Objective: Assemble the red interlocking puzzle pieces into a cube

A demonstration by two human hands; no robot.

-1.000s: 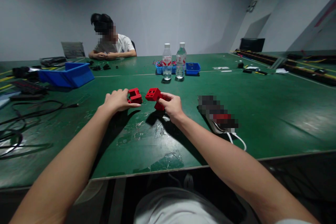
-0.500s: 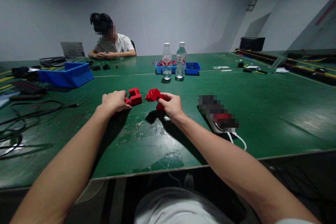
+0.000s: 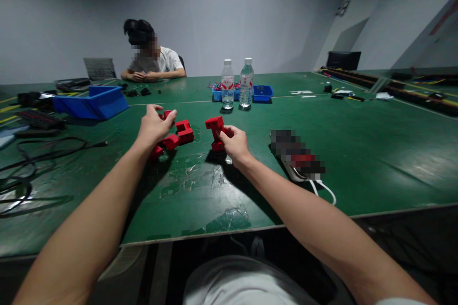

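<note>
My right hand (image 3: pixel 234 143) pinches a red I-shaped block (image 3: pixel 215 126) between thumb and fingers, its lower end at or just above the table. To the left, my left hand (image 3: pixel 154 126) is raised with a small red piece (image 3: pixel 167 114) between thumb and fingertips; most of that piece is hidden. Below and beside that hand, more red parts lie on the green tabletop. Among them are a notched red block (image 3: pixel 184 132), a red piece (image 3: pixel 170 142) touching or close to it, and another red piece (image 3: pixel 156 153) partly behind my wrist.
Two water bottles (image 3: pixel 227 88) stand ahead, near small blue trays (image 3: pixel 263 93). A larger blue bin (image 3: pixel 91 103) is left, with black cables (image 3: pixel 71 145) nearer me. A blurred-out device (image 3: pixel 296 157) with a white cable lies right. Across the table sits a person (image 3: pixel 157 62).
My left hand has lifted from the red parts and now has a small red piece at its fingertips. My right hand has turned the red block more upright.
</note>
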